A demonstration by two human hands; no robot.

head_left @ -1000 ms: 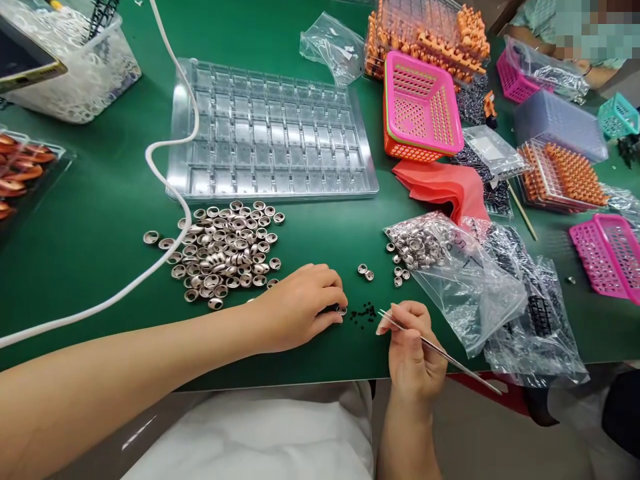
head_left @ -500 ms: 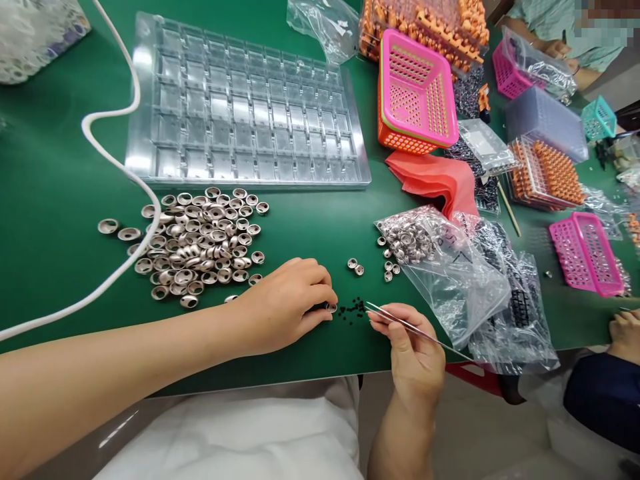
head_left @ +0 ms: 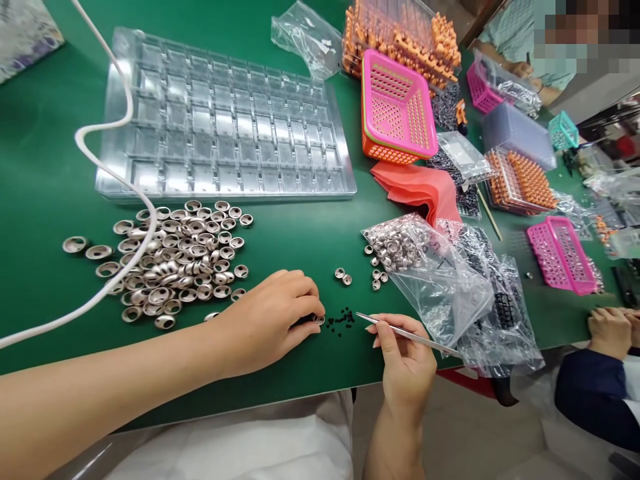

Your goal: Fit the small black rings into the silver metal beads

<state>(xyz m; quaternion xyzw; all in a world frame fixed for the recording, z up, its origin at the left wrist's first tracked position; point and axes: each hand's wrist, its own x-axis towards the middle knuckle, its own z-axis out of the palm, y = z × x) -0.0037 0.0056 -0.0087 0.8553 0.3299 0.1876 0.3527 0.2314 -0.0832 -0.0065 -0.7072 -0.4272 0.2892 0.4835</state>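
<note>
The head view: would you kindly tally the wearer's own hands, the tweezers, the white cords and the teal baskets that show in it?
Wearer's own hands, left hand and right hand: 2
Tweezers: 1
White cord: 1
Teal basket: 1
Total: 5

A small-parts workshop: the green bench [head_left: 295,233] carries heaped metal parts [head_left: 170,257], a tray [head_left: 225,123], baskets [head_left: 393,152] and filled bags [head_left: 400,247], with other people's hands [head_left: 610,331] beside it.
</note>
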